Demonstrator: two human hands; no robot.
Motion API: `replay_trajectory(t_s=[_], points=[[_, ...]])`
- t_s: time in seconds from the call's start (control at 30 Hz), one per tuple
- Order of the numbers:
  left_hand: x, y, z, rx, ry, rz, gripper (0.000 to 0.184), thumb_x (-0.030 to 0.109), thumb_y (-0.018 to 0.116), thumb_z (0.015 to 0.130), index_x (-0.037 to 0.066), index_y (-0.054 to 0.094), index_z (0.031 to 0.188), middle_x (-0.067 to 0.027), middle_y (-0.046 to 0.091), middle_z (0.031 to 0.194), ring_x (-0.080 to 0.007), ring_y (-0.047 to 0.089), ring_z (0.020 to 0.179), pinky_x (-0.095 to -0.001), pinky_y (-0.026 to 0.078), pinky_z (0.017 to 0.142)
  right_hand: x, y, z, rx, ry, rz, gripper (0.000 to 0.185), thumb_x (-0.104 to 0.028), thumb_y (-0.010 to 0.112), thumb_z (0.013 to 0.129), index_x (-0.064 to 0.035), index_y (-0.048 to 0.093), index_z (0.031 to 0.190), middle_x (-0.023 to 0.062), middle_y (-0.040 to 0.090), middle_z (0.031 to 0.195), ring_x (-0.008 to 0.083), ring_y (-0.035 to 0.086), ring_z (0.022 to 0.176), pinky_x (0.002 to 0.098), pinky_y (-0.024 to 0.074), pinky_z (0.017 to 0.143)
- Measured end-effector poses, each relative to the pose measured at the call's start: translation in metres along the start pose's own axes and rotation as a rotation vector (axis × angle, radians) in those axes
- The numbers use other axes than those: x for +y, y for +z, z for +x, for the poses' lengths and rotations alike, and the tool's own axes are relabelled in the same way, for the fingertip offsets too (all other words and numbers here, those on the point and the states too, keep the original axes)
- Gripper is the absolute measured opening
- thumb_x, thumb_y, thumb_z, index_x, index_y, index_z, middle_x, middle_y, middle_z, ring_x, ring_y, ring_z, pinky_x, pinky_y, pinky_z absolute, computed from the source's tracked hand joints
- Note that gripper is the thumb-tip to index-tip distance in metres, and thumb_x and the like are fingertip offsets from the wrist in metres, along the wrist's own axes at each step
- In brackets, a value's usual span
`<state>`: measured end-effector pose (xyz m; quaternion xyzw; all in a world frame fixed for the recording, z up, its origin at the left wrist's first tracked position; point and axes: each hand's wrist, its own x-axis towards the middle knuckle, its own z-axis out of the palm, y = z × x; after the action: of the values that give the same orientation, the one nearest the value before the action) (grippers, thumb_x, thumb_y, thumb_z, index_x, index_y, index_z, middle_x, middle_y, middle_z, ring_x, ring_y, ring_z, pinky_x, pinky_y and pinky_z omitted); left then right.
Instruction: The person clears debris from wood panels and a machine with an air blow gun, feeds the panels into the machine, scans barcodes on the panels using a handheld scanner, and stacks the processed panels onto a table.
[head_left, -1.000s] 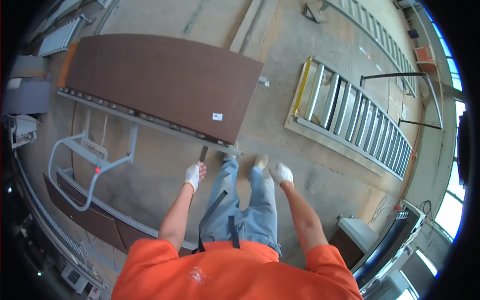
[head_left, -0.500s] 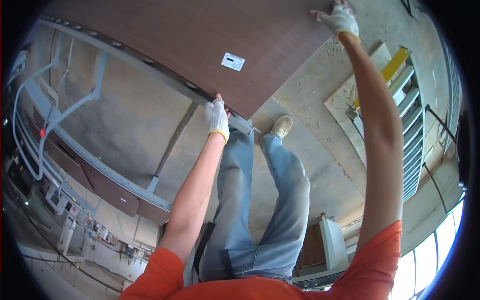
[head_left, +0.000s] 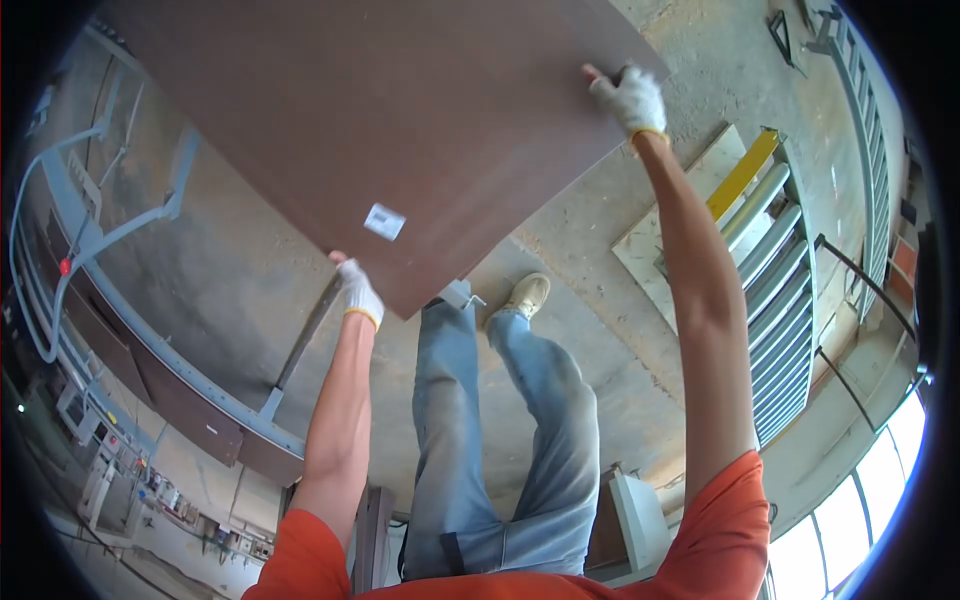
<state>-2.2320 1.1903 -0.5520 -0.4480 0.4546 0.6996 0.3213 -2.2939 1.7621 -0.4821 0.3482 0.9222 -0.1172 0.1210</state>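
A large brown panel (head_left: 400,120) fills the upper middle of the view, with a small white label (head_left: 384,222) near its lower corner. My left hand (head_left: 358,287), in a white glove with bare fingertips, grips the panel's lower left edge. My right hand (head_left: 634,100), gloved the same way, holds the right edge near the far corner, its thumb over the top face. Below the panel's near corner, the metal end of the roller stand (head_left: 460,294) shows by my leg. The panel hides most of that stand.
On the right lies a roller conveyor section (head_left: 775,270) with a yellow end bar (head_left: 742,175). A blue-grey tubular frame with a red knob (head_left: 66,267) stands at the left, near another conveyor line (head_left: 190,385) carrying brown panels. A grey-white cabinet (head_left: 640,520) is behind my legs.
Both hands have reached forward from my sides and taken hold of the panel. Its near corner has shifted toward me and left, off its earlier line along the rollers.
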Motion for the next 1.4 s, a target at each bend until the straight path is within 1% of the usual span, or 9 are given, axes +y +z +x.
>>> replay_trajectory(t_s=[0.27, 0.5, 0.6, 0.67, 0.83, 1.07, 1.2, 1.3, 1.4], points=[[-0.023, 0.021, -0.227, 0.094, 0.016, 0.110, 0.108, 0.090, 0.016, 0.102, 0.009, 0.040, 0.169, -0.0133, 0.051, 0.166, -0.0368, 0.053, 0.148, -0.0535, 0.046, 0.121, 0.006, -0.127, -0.071, -0.160, 0.006, 0.259, 0.089, -0.077, 0.044, 0.105, 0.0011, 0.076, 0.131, 0.0314, 0.073, 0.131, 0.0481, 0.069, 0.126, 0.0524, 0.0520, 0.109], [-0.085, 0.074, -0.528, -0.084, -0.303, 0.073, 0.106, 0.089, 0.022, 0.103, 0.009, 0.037, 0.171, -0.0148, 0.045, 0.171, -0.0385, 0.044, 0.155, -0.0601, 0.038, 0.125, 0.239, -0.400, -0.267, 0.022, 0.146, 0.047, 0.075, -0.059, 0.035, 0.114, 0.0008, 0.079, 0.103, 0.0316, 0.076, 0.097, 0.0547, 0.072, 0.100, 0.0611, 0.0545, 0.092], [-0.051, 0.100, -0.613, -0.228, -0.536, 0.001, 0.105, 0.088, 0.024, 0.103, 0.009, 0.036, 0.171, -0.0154, 0.042, 0.173, -0.0393, 0.041, 0.158, -0.0630, 0.034, 0.127, 0.389, -0.488, -0.415, -0.060, 0.056, -0.354, 0.038, -0.029, 0.052, 0.110, -0.0027, 0.072, 0.130, 0.0282, 0.077, 0.110, 0.0477, 0.075, 0.100, 0.0594, 0.0587, 0.084], [-0.001, 0.109, -0.643, -0.305, -0.640, -0.028, 0.105, 0.088, 0.025, 0.103, 0.009, 0.035, 0.172, -0.0159, 0.041, 0.175, -0.0398, 0.039, 0.160, -0.0649, 0.032, 0.128, 0.477, -0.525, -0.526, -0.047, 0.136, -0.428, 0.051, -0.031, 0.051, 0.110, -0.0053, 0.058, 0.153, 0.0277, 0.077, 0.117, 0.0471, 0.073, 0.113, 0.0545, 0.0569, 0.100], [0.097, 0.064, -0.514, -0.491, -0.444, 0.027, 0.117, 0.098, 0.023, 0.094, 0.012, 0.034, 0.173, -0.0152, 0.037, 0.178, -0.0402, 0.036, 0.162, -0.0681, 0.029, 0.129, 0.446, -0.508, -0.571, -0.163, 0.247, -0.127, 0.059, -0.044, 0.040, 0.114, -0.0005, 0.064, 0.146, 0.0336, 0.074, 0.124, 0.0516, 0.070, 0.119, 0.0583, 0.0542, 0.102], [0.073, 0.039, -0.407, 0.002, -0.205, 0.635, 0.103, 0.088, 0.023, 0.103, 0.013, 0.030, 0.175, -0.0130, 0.037, 0.178, -0.0395, 0.036, 0.162, -0.0631, 0.028, 0.131, 0.344, -0.515, -0.766, -0.164, 0.807, -0.049, 0.080, -0.063, 0.028, 0.115, -0.0061, 0.084, 0.114, 0.0291, 0.078, 0.113, 0.0457, 0.073, 0.115, 0.0555, 0.0562, 0.100], [0.035, -0.011, -0.434, -0.094, -0.381, 0.690, 0.104, 0.089, 0.022, 0.102, 0.014, 0.035, 0.174, -0.0078, 0.037, 0.179, -0.0368, 0.033, 0.164, -0.0594, 0.022, 0.134, 0.267, -0.614, -0.907, 0.245, 0.577, -0.415, 0.061, -0.055, 0.051, 0.111, -0.0134, 0.070, 0.070, 0.0151, 0.073, 0.074, 0.0358, 0.073, 0.068, 0.0523, 0.0552, 0.061], [-0.013, 0.011, -0.481, -0.199, -0.363, 0.915, 0.103, 0.088, 0.023, 0.103, 0.015, 0.035, 0.174, -0.0074, 0.037, 0.179, -0.0366, 0.033, 0.164, -0.0599, 0.022, 0.134, 0.151, -0.732, -1.042, 0.588, 0.602, -0.390, 0.060, -0.066, 0.078, 0.089, -0.0098, 0.067, 0.072, 0.0165, 0.068, 0.067, 0.0378, 0.069, 0.064, 0.0497, 0.0527, 0.057], [-0.079, 0.031, -0.548, -0.295, -0.382, 1.185, 0.101, 0.087, 0.023, 0.103, 0.015, 0.035, 0.174, -0.0070, 0.037, 0.179, -0.0364, 0.033, 0.164, -0.0603, 0.023, 0.133, 0.098, -0.761, -1.183, 0.792, 0.535, -0.475, 0.070, -0.078, 0.067, 0.091, -0.0089, 0.068, 0.077, 0.0113, 0.070, 0.076, 0.0340, 0.070, 0.068, 0.0464, 0.0553, 0.062]])
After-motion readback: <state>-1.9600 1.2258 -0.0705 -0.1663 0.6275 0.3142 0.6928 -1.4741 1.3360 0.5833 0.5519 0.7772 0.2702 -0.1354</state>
